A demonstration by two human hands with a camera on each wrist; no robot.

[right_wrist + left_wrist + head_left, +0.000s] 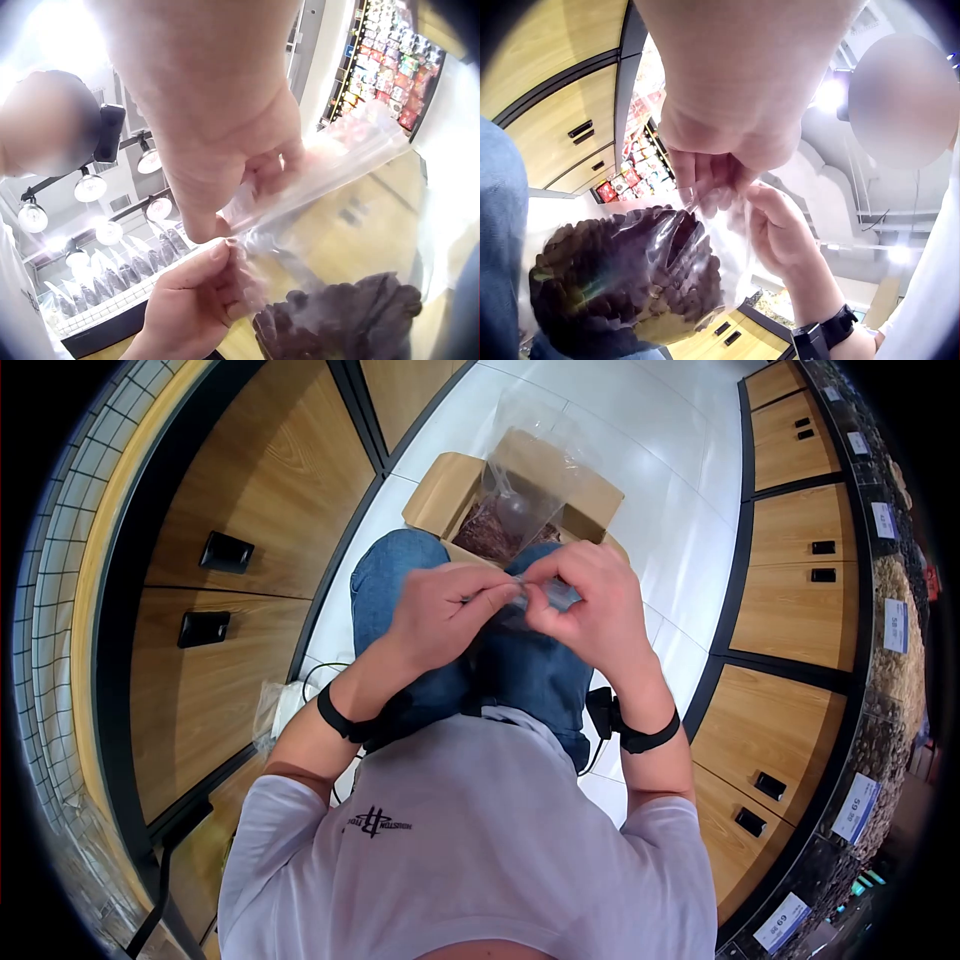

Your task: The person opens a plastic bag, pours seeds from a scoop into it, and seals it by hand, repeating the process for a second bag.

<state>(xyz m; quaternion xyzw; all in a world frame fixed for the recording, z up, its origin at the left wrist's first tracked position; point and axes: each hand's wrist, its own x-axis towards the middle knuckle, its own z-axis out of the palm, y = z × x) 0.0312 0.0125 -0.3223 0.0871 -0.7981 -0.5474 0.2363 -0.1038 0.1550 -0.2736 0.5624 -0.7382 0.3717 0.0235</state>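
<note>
My left hand [440, 610] and right hand [590, 600] meet above my knees, thumbs and fingertips pinching the top edge of a clear plastic bag. In the left wrist view the bag [739, 262] hangs under the fingers, bulging with dark brown, flat, rounded pieces [622, 277]; their kind is unclear. The right wrist view shows the bag's upper strip [322, 184] stretched out past the right hand, with the left thumb and fingers gripping it close beside. From the head view, my hands and legs hide most of this bag.
An open cardboard box [445, 490] stands on the white tiled floor [640, 450] beyond my knees, holding dark pieces [488, 538] and a clear plastic liner [530, 470] that rises from it. Wooden cabinets [250, 480] flank the aisle. Priced goods [900, 610] line the right side.
</note>
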